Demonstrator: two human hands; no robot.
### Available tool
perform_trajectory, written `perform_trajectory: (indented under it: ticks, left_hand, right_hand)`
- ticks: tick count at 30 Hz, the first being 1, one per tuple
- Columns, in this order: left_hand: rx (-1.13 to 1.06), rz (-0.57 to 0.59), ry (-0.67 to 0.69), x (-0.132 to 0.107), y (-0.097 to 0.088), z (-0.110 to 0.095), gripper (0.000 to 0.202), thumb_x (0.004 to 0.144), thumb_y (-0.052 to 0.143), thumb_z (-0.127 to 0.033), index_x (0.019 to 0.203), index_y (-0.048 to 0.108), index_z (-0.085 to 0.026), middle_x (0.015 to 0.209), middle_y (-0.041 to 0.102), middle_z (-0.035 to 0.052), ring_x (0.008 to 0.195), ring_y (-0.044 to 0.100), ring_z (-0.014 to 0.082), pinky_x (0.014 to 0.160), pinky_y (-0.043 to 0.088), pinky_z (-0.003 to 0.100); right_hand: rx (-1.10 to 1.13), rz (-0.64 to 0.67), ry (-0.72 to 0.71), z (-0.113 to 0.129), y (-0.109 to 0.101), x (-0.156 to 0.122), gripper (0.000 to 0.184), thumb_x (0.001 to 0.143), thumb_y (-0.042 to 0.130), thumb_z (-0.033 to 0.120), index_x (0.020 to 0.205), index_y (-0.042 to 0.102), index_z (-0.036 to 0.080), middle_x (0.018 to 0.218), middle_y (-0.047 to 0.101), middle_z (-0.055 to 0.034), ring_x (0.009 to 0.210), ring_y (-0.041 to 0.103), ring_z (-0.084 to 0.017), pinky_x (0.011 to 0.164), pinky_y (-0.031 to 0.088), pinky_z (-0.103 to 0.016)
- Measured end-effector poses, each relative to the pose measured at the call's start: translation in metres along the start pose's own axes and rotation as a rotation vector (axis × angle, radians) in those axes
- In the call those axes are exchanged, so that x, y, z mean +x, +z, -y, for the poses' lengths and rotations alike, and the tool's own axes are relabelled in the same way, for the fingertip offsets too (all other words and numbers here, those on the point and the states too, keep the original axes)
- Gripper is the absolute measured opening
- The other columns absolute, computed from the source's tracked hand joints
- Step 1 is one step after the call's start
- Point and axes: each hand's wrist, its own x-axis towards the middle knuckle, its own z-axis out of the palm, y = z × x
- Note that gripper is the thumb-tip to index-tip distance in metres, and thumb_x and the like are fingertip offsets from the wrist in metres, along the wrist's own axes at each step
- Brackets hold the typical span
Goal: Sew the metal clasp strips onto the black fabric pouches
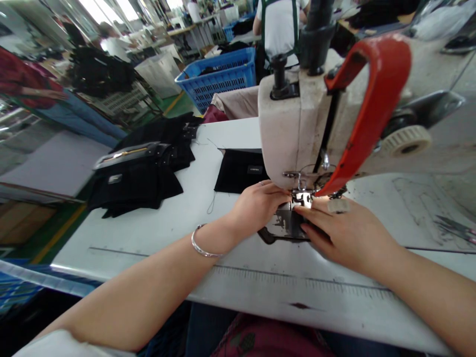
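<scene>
Both hands meet under the head of a white sewing machine with a red guard. My left hand, a silver bangle on its wrist, has its fingers curled and pressed together at the needle area beside the metal plate. My right hand lies over the plate with its fingers pinched toward the presser foot. What the fingers hold is too small and hidden to name. A black fabric piece with a small label lies just behind my left hand.
A pile of black garments sits at the left of the white table. A blue plastic basket stands beyond the table. Scissors lie at the right. Other people work in the background.
</scene>
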Motion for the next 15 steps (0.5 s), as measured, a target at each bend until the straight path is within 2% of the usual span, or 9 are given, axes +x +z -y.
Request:
perform_trajectory:
  ticks: [11, 15]
  left_hand:
    - [0.032, 0.050, -0.018, -0.001, 0.001, -0.006, 0.024, 0.095, 0.055, -0.006, 0.096, 0.075, -0.018, 0.100, 0.079, 0.0030, 0.095, 0.073, 0.0157, 0.092, 0.059, 0.029]
    - [0.034, 0.119, -0.092, 0.007, -0.011, -0.011, 0.022, 0.093, 0.059, -0.006, 0.099, 0.076, -0.018, 0.102, 0.079, 0.0043, 0.096, 0.073, 0.0190, 0.090, 0.060, 0.032]
  right_hand:
    - [-0.019, 0.009, 0.002, 0.001, -0.002, 0.000, 0.033, 0.098, 0.051, 0.028, 0.124, 0.067, 0.015, 0.112, 0.072, -0.0135, 0.096, 0.068, -0.031, 0.078, 0.055, -0.046]
    - [-0.014, 0.003, -0.012, 0.001, -0.002, -0.002, 0.033, 0.099, 0.051, 0.028, 0.124, 0.068, 0.015, 0.112, 0.071, -0.0128, 0.095, 0.068, -0.030, 0.078, 0.054, -0.046]
